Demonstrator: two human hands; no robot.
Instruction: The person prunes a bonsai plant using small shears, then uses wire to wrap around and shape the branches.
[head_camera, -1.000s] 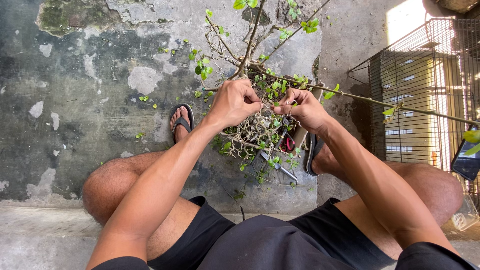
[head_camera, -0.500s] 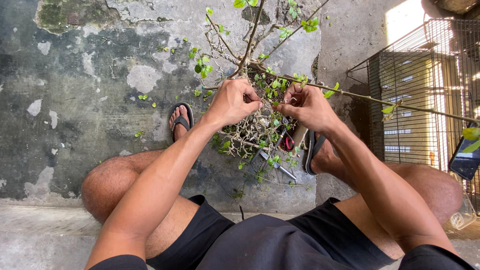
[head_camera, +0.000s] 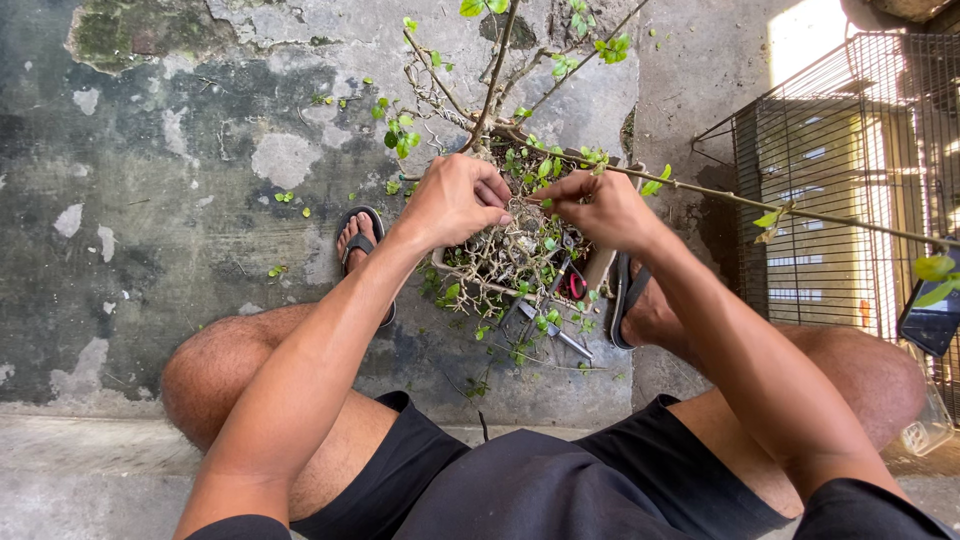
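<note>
So the person is sitting on a step with knees apart, and a small potted plant (head_camera: 520, 240) with wiry bare branches and little green leaves is sitting on the concrete floor (head_camera: 180, 200) between the sandalled feet. Both hands are working right over the pot: the left hand (head_camera: 455, 200) is curling closed around something thin in the tangle of twigs, and the right hand (head_camera: 600, 210) is pinching narrow, fingertips meeting the left ones, though I honestly can't tell whether it's a twig or a wire in there. Red-handled cutters (head_camera: 572, 285) are lying just beside the pot, with pliers (head_camera: 545, 325) near them on the floor. A wire cage (head_camera: 850, 180) is standing off to the right.
</note>
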